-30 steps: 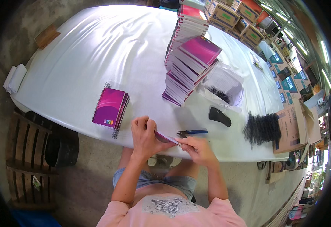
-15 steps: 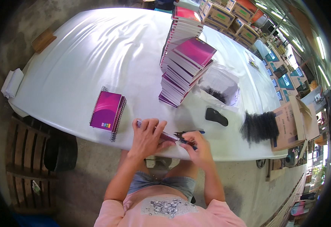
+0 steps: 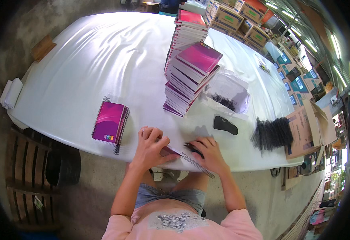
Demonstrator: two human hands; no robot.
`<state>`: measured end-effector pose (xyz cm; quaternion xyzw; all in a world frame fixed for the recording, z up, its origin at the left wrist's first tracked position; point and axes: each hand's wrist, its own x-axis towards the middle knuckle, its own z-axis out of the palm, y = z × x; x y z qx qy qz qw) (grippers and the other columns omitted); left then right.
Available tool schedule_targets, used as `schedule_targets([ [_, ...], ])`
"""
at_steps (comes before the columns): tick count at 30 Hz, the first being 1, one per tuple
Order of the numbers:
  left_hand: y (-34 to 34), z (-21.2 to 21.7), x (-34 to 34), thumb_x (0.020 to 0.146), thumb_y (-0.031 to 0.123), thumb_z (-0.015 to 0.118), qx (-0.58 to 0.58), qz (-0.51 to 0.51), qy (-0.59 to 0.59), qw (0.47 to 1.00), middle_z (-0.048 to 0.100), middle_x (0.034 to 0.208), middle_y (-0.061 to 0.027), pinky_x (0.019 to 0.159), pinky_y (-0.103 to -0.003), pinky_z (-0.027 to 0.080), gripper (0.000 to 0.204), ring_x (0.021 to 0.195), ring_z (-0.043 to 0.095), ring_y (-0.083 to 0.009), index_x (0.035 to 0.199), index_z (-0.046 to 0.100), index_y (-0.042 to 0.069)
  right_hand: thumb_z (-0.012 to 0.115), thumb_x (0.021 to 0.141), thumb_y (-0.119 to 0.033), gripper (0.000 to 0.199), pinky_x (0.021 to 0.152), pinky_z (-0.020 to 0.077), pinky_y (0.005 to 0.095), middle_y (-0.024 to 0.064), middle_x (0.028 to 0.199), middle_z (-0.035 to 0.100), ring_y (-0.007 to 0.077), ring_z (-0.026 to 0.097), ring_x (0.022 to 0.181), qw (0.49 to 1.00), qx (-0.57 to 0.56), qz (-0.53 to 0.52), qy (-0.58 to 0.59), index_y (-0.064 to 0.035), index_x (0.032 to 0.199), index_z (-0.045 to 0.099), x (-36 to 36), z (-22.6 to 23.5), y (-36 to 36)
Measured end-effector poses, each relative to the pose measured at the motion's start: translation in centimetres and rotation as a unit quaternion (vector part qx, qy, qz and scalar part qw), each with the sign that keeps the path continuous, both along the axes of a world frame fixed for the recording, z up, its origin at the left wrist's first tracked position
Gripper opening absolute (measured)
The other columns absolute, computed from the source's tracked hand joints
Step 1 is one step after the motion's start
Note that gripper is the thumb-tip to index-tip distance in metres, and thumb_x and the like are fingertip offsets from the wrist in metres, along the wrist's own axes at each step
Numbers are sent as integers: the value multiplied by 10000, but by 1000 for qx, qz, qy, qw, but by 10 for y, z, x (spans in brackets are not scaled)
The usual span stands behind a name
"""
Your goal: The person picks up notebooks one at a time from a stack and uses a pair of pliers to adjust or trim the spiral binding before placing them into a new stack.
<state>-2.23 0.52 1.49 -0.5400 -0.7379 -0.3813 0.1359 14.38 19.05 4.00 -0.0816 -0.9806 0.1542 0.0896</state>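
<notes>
A: What do the hands have hold of?

B: The left hand (image 3: 151,146) lies flat, fingers bent, on a magenta spiral notebook (image 3: 171,152) at the near edge of the white table (image 3: 83,64). The right hand (image 3: 209,154) is curled around a dark tool (image 3: 191,147) at the notebook's wire coil (image 3: 197,164); how tightly it closes cannot be told.

A: And the coil?

B: It runs from between the two hands out past the table edge, under the right hand.

A: What packages lie around that grip?

B: Left of the left hand, well apart, lie a few finished notebooks (image 3: 110,122) with purple covers and a small coloured label. Beyond the hands stands a tall leaning stack of notebooks (image 3: 191,74), magenta on top. Beyond the right hand rests a black oval object (image 3: 225,125), then a clear plastic bag (image 3: 231,90) with dark pieces inside. To the right lies a bundle of black coils (image 3: 272,133), touching an open brown carton (image 3: 307,128).

A: Farther off?

B: Brown boxes with green labels (image 3: 239,14) at the far end, and teal packages (image 3: 293,78) along the right.
</notes>
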Motion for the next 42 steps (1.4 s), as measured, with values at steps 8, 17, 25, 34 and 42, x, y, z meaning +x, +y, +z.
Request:
schedule_targets([
  [8, 7, 6, 4, 466, 418, 877, 71, 31, -44, 996, 476, 1145, -129, 863, -446, 377, 566, 1036, 404, -347, 690, 502, 59, 632, 725, -83, 422, 910, 342, 414, 63, 1177, 574, 261, 511, 1118, 983, 48, -149, 95, -135, 1143, 614, 28, 5, 90],
  [17, 9, 10, 5, 471, 369, 843, 73, 30, -51, 996, 482, 1135, -124, 893, -455, 386, 528, 1081, 432, -355, 732, 514, 49, 627, 721, -31, 280, 864, 507, 349, 158, 1024, 689, 237, 665, 928, 854, -461, 37, 239, 13, 990, 694, 2, -4, 38],
  [25, 3, 4, -2, 477, 378, 839, 45, 5, -52, 998, 479, 1147, -130, 914, -455, 380, 520, 1143, 419, -361, 728, 520, 52, 540, 674, 154, 399, 943, 452, 367, 153, 1057, 676, 288, 621, 1051, 842, -466, 230, 143, -14, 1000, 696, -27, 10, -2],
  [34, 5, 6, -5, 454, 407, 890, 77, -9, -103, 992, 393, 1217, -148, 915, -454, 400, 603, 1182, 360, -377, 745, 504, 45, 533, 654, 158, 448, 896, 483, 317, 158, 1062, 671, 257, 645, 994, 933, -342, 79, 79, -47, 1016, 698, -51, 10, 4],
  [42, 9, -24, -13, 375, 346, 941, 141, -19, -262, 955, 352, 1122, -153, 799, -381, 415, 762, 1047, 389, -304, 886, 450, 65, 496, 650, 162, 473, 885, 487, 320, 159, 1043, 677, 286, 652, 980, 889, -443, 63, 99, -64, 1008, 708, -53, 5, 2],
])
